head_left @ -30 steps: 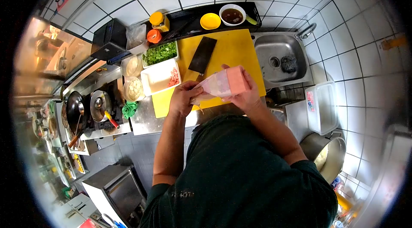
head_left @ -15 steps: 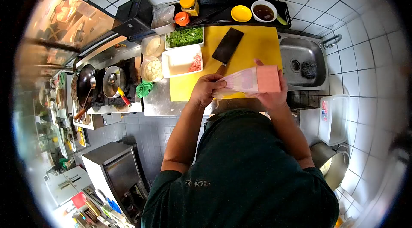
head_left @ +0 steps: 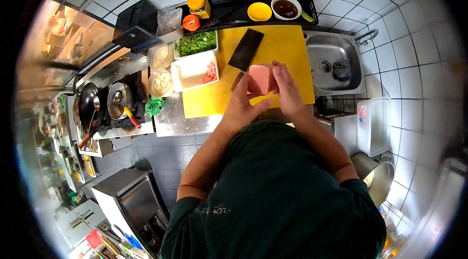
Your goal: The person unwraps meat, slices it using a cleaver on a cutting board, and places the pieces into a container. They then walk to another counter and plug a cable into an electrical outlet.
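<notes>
A pink block of ham (head_left: 262, 79) is held up between my two hands above the yellow cutting board (head_left: 200, 108). My left hand (head_left: 243, 105) grips its left side, thumb held away from the block. Against its right side, my right hand (head_left: 288, 91) presses with fingers stretched upward. The plastic wrapper cannot be made out now. A dark-bladed cleaver (head_left: 246, 49) lies on the board just beyond my left hand, handle toward me. Left of it, a white tray (head_left: 187, 71) contains diced pink pieces at its right end.
Chopped greens (head_left: 196, 43) fill another tray behind, beside a tub of pale pieces (head_left: 162, 82). A black shelf (head_left: 224, 10) carries a yellow bowl (head_left: 259, 12) and a bowl of brown liquid (head_left: 285, 8). At right is a sink (head_left: 336, 61); at left, a pan (head_left: 119, 105) on the stove.
The ham has moved left and turned to a more end-on view. My left hand has gone from pinching the plastic wrapper to gripping the block. The view has shifted slightly.
</notes>
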`<action>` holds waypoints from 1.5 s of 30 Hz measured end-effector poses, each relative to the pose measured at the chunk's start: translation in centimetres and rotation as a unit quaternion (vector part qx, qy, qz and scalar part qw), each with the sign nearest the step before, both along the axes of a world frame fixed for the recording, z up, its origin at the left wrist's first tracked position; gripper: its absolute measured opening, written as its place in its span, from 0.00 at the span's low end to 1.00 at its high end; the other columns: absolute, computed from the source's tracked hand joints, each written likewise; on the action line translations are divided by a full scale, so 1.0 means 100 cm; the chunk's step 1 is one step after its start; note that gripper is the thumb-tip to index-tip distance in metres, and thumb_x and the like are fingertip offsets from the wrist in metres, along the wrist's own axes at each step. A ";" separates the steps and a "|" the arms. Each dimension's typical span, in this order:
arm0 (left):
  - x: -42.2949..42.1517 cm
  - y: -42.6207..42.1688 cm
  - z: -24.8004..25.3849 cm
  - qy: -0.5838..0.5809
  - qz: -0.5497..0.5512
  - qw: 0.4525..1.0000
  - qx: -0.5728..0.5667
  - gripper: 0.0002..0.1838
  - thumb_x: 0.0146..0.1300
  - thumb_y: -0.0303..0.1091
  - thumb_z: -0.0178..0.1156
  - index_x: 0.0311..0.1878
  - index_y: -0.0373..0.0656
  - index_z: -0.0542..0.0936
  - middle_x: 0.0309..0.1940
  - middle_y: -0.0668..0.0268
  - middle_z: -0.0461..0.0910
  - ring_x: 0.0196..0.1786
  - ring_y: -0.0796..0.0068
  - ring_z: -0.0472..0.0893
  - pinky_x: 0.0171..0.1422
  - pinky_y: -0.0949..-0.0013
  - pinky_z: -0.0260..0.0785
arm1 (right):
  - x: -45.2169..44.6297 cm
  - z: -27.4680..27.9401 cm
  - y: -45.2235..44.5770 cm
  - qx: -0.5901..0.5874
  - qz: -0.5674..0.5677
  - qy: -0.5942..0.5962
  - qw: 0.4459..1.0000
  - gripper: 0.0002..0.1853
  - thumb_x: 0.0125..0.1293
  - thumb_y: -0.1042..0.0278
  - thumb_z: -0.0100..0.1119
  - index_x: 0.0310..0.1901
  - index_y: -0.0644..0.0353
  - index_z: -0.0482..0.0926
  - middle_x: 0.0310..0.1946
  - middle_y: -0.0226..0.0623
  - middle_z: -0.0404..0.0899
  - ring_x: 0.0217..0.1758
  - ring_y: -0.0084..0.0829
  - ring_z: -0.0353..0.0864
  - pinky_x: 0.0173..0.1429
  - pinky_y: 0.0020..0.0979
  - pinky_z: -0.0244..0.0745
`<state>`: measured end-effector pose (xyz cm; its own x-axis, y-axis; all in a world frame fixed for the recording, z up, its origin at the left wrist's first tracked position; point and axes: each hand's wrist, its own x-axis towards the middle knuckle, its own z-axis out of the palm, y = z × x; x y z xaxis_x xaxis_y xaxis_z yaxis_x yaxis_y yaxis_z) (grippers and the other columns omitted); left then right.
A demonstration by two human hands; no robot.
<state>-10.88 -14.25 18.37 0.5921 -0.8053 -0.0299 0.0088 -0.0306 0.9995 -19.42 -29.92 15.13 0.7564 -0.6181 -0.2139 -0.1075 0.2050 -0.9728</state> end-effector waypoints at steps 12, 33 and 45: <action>0.005 -0.005 -0.028 0.161 0.118 0.976 -0.081 0.26 0.64 0.24 0.69 0.63 0.34 0.69 0.56 0.59 0.78 0.59 0.71 0.78 0.65 0.67 0.71 | 0.000 0.010 -0.002 -0.271 -0.041 -0.025 0.961 0.13 0.76 0.72 0.57 0.58 0.62 0.82 0.48 0.48 0.87 0.52 0.35 0.87 0.57 0.32 0.78; 0.022 0.005 -0.046 0.247 0.127 0.961 0.003 0.24 0.68 0.30 0.66 0.63 0.34 0.71 0.54 0.57 0.80 0.54 0.67 0.83 0.61 0.63 0.79 | -0.026 0.038 -0.048 -0.603 -0.015 0.052 0.796 0.44 0.60 0.52 0.74 0.72 0.64 0.65 0.65 0.60 0.72 0.67 0.58 0.73 0.72 0.50 0.66; 0.013 -0.026 -0.114 -0.118 0.031 0.975 0.188 0.29 0.66 0.43 0.68 0.62 0.33 0.75 0.51 0.46 0.82 0.55 0.49 0.81 0.61 0.54 0.74 | -0.099 -0.077 -0.070 -0.133 0.188 0.166 0.959 0.45 0.53 0.62 0.74 0.72 0.64 0.64 0.65 0.51 0.74 0.68 0.46 0.75 0.69 0.42 0.72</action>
